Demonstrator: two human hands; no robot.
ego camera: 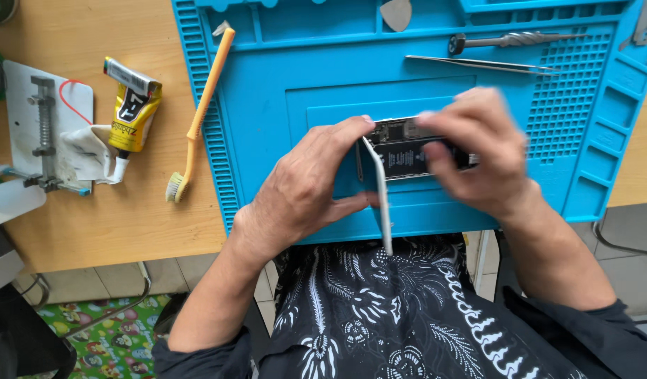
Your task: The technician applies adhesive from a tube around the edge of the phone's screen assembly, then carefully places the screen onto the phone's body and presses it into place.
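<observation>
Hands meet over the near edge of the blue mat [323, 77], where an opened phone [407, 151] lies with its long axis running left to right along that edge, its insides facing up and its dark battery showing. The left hand [302, 189] pinches the screen [381, 193], thumb on one face and fingers on the other; the screen stands on edge, swung up from the phone's left end, its free end pointing back over the near edge toward the person's lap. The right hand [477, 151] is blurred and curls over the phone's right part, fingers pressed down on the body; whether it pinches anything small I cannot tell. The step in hand looks like parting the screen from the body, or folding it back on. The next move probably calls for a steady hold on the body and a slow swing of the screen, so that whatever joins the two at the left end is not strained. Farther off, tweezers [484, 65] and a screwdriver [509, 41] lie near the mat's far right corner, a pick [395, 14] at its far edge. Left of the mat, on the wooden bench [127, 224], lie an orange brush [200, 116] and a yellow glue tube [132, 112].
</observation>
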